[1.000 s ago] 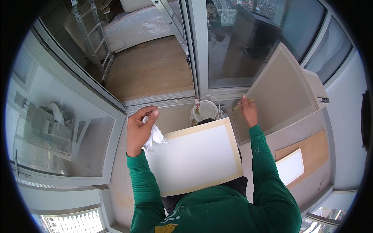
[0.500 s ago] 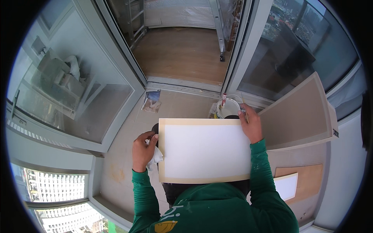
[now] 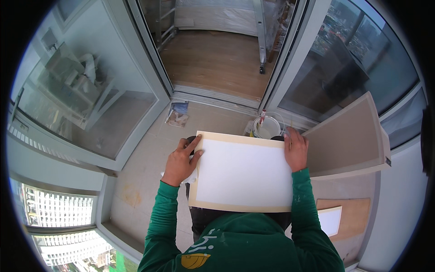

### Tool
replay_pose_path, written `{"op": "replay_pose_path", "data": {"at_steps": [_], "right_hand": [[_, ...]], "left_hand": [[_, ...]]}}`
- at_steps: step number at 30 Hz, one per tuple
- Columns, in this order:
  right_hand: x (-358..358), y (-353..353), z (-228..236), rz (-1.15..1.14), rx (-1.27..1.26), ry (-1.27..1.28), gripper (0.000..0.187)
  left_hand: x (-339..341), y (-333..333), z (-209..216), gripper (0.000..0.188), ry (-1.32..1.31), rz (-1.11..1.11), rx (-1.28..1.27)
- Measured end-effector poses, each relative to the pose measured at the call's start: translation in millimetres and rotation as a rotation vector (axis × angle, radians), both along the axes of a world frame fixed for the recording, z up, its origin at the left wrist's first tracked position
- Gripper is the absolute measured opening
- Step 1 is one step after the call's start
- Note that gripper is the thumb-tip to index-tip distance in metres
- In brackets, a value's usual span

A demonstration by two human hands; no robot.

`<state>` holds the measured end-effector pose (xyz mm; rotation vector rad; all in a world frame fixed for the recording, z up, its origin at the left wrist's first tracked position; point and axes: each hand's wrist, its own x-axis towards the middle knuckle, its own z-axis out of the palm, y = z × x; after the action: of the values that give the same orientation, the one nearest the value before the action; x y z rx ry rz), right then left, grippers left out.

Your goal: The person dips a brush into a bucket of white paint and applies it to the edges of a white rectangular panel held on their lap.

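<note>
A flat white panel (image 3: 247, 174) with a cream border lies across my lap, tilted slightly. At its upper left corner is my left hand (image 3: 179, 163), index finger stretched along the border and thumb on the edge. A crumpled white cloth (image 3: 189, 177) shows beneath that hand, partly hidden by the palm and panel. My right hand (image 3: 297, 149) is closed at the panel's upper right edge. A thin, light stick-like tool (image 3: 291, 121) pokes up from its fingers; most of it is hidden.
Just beyond the panel stands a white bucket (image 3: 268, 127) with a red-and-white item at its rim. A large beige panel (image 3: 346, 140) leans at the right. Below it a small framed white panel (image 3: 333, 220) lies on a brown board (image 3: 355, 213). A glass door (image 3: 104, 90) stands open on the left.
My left hand has moved up and right, its index finger now on the panel's corner. The panel has turned slightly clockwise. My right hand has shifted a little down and right.
</note>
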<state>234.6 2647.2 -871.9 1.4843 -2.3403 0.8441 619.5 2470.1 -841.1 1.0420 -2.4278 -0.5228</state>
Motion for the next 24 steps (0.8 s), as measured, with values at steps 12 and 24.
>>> {"op": "replay_pose_path", "data": {"at_steps": [12,24], "right_hand": [[0.7,4.1,-1.5,-0.056,-0.034,-0.036,0.034],[16.5,10.6,8.0,-0.086,-0.031,-0.043,0.032]], "left_hand": [[5.0,-8.6,-2.9,0.046,0.162,0.104,-0.018],[18.4,-4.0,42.2,0.039,0.222,0.079,0.069]]}}
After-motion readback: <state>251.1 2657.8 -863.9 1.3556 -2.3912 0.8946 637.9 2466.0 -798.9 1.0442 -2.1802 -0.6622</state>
